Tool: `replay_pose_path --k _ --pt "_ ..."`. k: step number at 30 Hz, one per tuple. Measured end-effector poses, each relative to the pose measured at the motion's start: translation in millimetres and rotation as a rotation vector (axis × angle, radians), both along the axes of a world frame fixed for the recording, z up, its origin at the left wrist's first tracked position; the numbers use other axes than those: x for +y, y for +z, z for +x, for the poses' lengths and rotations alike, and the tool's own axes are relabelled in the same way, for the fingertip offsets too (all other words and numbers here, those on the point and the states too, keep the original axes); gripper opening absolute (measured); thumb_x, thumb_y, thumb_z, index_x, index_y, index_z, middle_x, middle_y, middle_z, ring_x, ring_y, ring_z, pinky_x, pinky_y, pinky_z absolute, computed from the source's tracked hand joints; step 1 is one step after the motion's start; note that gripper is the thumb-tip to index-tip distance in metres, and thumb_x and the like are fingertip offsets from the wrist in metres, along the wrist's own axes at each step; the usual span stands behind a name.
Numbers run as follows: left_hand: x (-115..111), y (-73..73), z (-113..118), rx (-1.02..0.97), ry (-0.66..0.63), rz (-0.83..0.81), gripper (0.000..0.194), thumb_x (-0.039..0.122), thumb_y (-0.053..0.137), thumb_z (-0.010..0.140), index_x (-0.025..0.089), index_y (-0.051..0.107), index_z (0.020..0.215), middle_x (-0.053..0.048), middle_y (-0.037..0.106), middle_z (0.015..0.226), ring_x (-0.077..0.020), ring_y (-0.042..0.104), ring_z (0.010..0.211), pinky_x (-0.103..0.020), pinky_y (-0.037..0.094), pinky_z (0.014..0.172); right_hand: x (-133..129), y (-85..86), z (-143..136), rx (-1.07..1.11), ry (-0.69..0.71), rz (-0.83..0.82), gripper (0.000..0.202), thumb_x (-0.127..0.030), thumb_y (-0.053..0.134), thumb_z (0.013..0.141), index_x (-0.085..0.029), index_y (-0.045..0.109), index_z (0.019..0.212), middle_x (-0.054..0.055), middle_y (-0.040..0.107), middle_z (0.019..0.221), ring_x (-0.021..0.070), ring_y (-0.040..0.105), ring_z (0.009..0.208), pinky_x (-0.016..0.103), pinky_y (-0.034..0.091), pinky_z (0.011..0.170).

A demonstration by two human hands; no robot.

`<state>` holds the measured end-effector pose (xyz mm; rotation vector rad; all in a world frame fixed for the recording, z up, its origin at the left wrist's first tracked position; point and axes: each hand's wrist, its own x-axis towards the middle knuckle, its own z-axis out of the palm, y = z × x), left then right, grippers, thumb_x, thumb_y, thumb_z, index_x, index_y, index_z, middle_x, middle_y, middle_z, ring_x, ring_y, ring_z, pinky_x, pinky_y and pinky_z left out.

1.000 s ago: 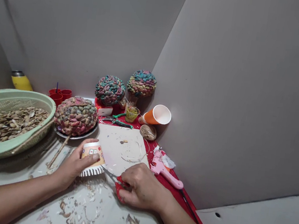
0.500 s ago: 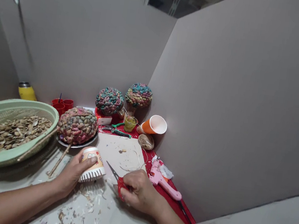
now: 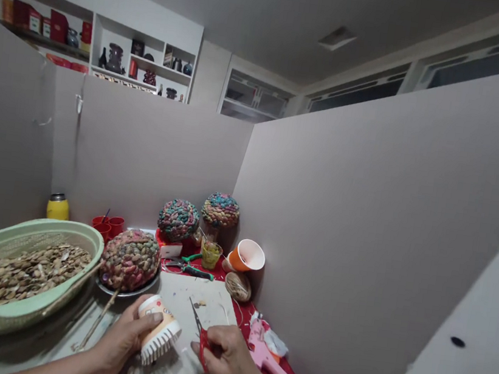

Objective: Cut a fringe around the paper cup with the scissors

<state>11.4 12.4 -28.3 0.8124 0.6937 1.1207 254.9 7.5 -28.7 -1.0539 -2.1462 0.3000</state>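
Observation:
A paper cup (image 3: 156,325) with small printed pictures lies tilted in my left hand (image 3: 133,330). Its rim is cut into a row of narrow strips and points down and to the right. My right hand (image 3: 229,356) grips red-handled scissors (image 3: 204,334), their blades pointing up and to the left, apart from the cup. Scraps and shell bits are scattered on the table below my hands. Left of the cup stands a ball covered in pinkish and grey shells (image 3: 130,260), resting in a metal dish (image 3: 151,287), with a stick (image 3: 96,321) in front of it.
A green basket (image 3: 93,240) full of shells fills the left. Two coloured shell-covered balls (image 3: 178,219) stand at the back. Green-handled pliers (image 3: 196,272), an orange cup (image 3: 240,258) and a twine roll (image 3: 237,286) lie behind the board. A pink glue gun (image 3: 274,365) lies right, beside a grey partition (image 3: 364,226).
The camera has tipped upward, so shelves and ceiling now show and the table sits lower. The cup has turned so its cut rim faces further right. Both hands keep their holds.

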Motion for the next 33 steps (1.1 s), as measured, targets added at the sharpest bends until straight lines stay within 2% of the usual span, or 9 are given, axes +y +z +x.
replay_pose_path --k 5,8,11,17,20,24,28,31,33 --pt "6 2.4 0 0.004 -0.022 -0.008 0.044 0.031 0.085 0.069 0.016 0.063 0.105 -0.007 0.075 0.089 -0.0203 0.070 0.075 -0.031 0.053 0.074 5 -2.3 4 0.051 -0.037 0.005 0.042 -0.029 0.059 0.087 -0.018 0.037 0.053 -0.006 0.035 0.051 0.0084 0.033 0.049 0.024 0.022 0.051" --pt "6 4.0 1 0.029 -0.038 -0.021 0.042 0.039 0.085 0.069 0.013 0.066 0.098 -0.010 0.075 0.087 -0.0213 0.069 0.074 -0.031 0.052 0.072 9 -3.9 5 0.047 -0.051 0.006 0.043 -0.030 0.058 0.088 -0.018 0.036 0.053 -0.006 0.034 0.050 0.0084 0.032 0.049 0.024 0.021 0.050" --pt "4 5.6 2 0.046 -0.036 -0.031 0.047 0.046 0.083 0.070 0.014 0.067 0.100 -0.009 0.076 0.089 -0.0218 0.069 0.076 -0.030 0.052 0.070 11 -4.0 5 0.057 -0.042 -0.001 0.044 -0.033 0.057 0.090 -0.018 0.036 0.054 -0.006 0.034 0.051 0.0086 0.033 0.049 0.024 0.022 0.050" --pt "-4 5.9 4 0.055 -0.021 -0.060 0.048 0.051 0.076 0.077 0.018 0.061 0.108 -0.003 0.072 0.079 -0.0139 0.064 0.062 -0.020 0.040 0.050 11 0.7 5 0.132 -0.049 0.059 0.050 -0.042 0.053 0.093 -0.019 0.033 0.054 -0.005 0.034 0.051 0.0099 0.034 0.049 0.025 0.025 0.050" --pt "-6 6.9 4 0.055 -0.043 -0.067 0.049 0.049 0.080 0.073 0.020 0.059 0.107 0.000 0.069 0.073 -0.0134 0.062 0.059 -0.019 0.038 0.047 11 1.6 6 0.154 -0.056 0.085 0.051 -0.043 0.052 0.094 -0.019 0.035 0.054 -0.004 0.035 0.050 0.0103 0.035 0.048 0.025 0.026 0.050" --pt "-6 10.4 2 0.035 -0.074 -0.067 0.055 0.040 0.085 0.069 0.022 0.058 0.114 -0.005 0.074 0.089 -0.0196 0.069 0.075 -0.027 0.049 0.060 10 0.6 5 0.235 -0.075 0.106 0.052 -0.044 0.052 0.095 -0.018 0.036 0.052 -0.004 0.035 0.049 0.0096 0.035 0.047 0.024 0.027 0.048" --pt "-7 12.2 1 0.017 -0.090 -0.075 0.067 0.036 0.089 0.064 0.017 0.062 0.123 -0.013 0.076 0.106 -0.0251 0.071 0.089 -0.034 0.052 0.074 5 -0.4 -1 0.334 -0.081 0.159 0.053 -0.045 0.054 0.094 -0.018 0.040 0.051 -0.004 0.036 0.047 0.0090 0.037 0.044 0.021 0.031 0.045" --pt "-6 8.5 1 0.006 -0.116 -0.085 0.073 0.034 0.092 0.059 0.017 0.064 0.124 -0.015 0.074 0.115 -0.0297 0.070 0.099 -0.039 0.052 0.084 1 -3.2 -1 0.346 -0.074 0.238 0.048 -0.041 0.052 0.096 -0.017 0.055 0.055 -0.002 0.050 0.048 0.0105 0.048 0.044 0.020 0.040 0.048" --pt "-2 2.3 2 -0.025 -0.099 -0.096 0.074 0.034 0.094 0.055 0.019 0.067 0.121 -0.015 0.074 0.117 -0.0321 0.070 0.102 -0.041 0.052 0.087 -1 -6.6 3 0.319 -0.077 0.303 0.040 -0.042 0.054 0.096 -0.017 0.069 0.069 0.002 0.064 0.056 0.0136 0.059 0.048 0.021 0.047 0.052"
